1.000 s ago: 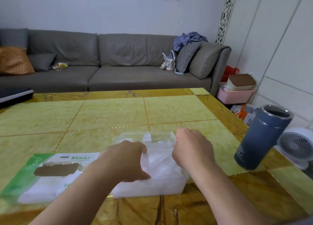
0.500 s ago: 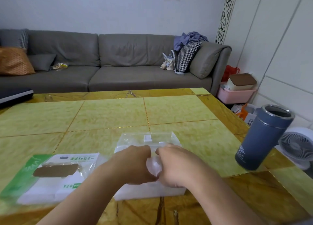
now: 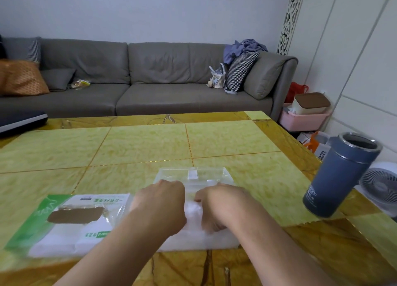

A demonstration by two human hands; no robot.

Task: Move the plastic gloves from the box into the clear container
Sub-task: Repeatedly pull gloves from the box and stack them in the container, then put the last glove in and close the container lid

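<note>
A clear container (image 3: 206,241) stands on the table near its front edge, with its open lid (image 3: 193,174) lying flat behind it. A white wad of plastic gloves (image 3: 192,210) fills it. Both my hands are over the container with knuckles up and fingers curled down into the gloves. My left hand (image 3: 161,206) grips the wad on its left and my right hand (image 3: 219,206) grips it on its right; the fingertips are hidden. The green and white glove box (image 3: 64,221), torn open on top, lies flat to the left.
A tall blue-grey tumbler (image 3: 339,174) without a lid stands at the table's right edge. A dark flat object (image 3: 19,119) lies at the far left corner. Behind the yellow tiled table (image 3: 139,148) is a grey sofa (image 3: 150,81). A white fan (image 3: 380,186) sits on the floor to the right.
My hands have come in from the container's two sides to its middle and closed on the gloves. Over the last half second they have stayed close together there.
</note>
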